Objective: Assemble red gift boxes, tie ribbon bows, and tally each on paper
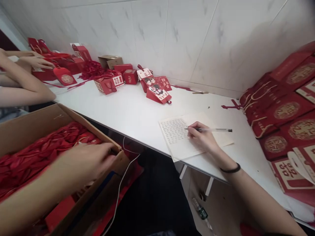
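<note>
My right hand (201, 136) is closed on a black-capped pen (216, 130), its tip against a sheet of paper (182, 152) covered on its upper left with rows of handwritten characters. Under it, another sheet (225, 139) shows at the right. My left hand (94, 160), blurred, is at the inner right side of an open cardboard box (86, 126). Its fingers bend downward near the box's corner and are partly hidden, so what they hold, if anything, cannot be made out. Crumpled dark red ribbon or cloth pieces (49, 144) fill the box.
Red gift boxes (157, 90) and a red ribbon heap (92, 70) stand along the tiled wall. Stacked red gift bags (285, 111) cover the right side. Another person's hands (36, 62) work at the far left. A white cable (120, 186) hangs beside the box.
</note>
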`<state>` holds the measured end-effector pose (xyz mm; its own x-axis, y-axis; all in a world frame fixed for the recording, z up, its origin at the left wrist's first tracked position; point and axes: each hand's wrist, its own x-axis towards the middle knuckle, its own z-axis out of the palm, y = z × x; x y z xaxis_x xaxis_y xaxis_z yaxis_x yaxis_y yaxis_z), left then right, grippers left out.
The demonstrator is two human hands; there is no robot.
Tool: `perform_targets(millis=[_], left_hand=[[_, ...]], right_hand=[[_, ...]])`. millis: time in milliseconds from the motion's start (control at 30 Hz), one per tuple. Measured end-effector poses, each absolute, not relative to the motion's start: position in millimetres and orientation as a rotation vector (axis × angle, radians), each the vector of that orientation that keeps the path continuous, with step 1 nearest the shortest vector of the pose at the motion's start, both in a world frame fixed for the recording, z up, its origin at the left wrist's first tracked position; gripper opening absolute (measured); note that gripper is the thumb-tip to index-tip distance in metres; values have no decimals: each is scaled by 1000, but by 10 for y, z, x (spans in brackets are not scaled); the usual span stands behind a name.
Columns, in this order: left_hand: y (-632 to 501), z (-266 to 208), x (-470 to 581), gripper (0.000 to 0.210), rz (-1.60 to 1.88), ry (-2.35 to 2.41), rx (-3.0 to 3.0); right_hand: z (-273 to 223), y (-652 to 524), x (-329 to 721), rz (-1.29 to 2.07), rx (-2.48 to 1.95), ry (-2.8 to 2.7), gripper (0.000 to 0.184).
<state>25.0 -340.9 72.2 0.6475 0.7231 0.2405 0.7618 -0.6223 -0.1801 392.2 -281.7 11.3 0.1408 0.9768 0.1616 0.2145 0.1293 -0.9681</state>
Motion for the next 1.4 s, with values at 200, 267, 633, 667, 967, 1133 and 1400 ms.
perform_targets(millis=[200, 267, 633, 667, 967, 1133, 1400], left_hand=[[-3409, 6, 1853, 54, -181, -596, -2685], [-3487, -177, 2037, 57, -151, -679, -2629], [-3410, -129, 1952, 48, -167, -655, -2706], [-3411, -130, 1956, 48, -176, -649, -2708], [-3460, -316, 1976, 50, -273, -731, -2737], [-3452, -270, 1967, 49, -268, -708, -2743], [-3432, -176, 1937, 48, -207, -661, -2741]], right_hand=[[-6, -2838, 3766, 858, -1379, -1265, 24], [-34, -2850, 3754, 798, -1406, -1294, 23], [-92, -2916, 3711, 783, -1474, -1474, 31], [-94, -2915, 3713, 774, -1484, -1492, 30], [-63, -2927, 3717, 793, -1543, -1508, 30], [-60, -2935, 3722, 794, -1534, -1508, 30], [-66, -2941, 3721, 775, -1544, -1502, 29]])
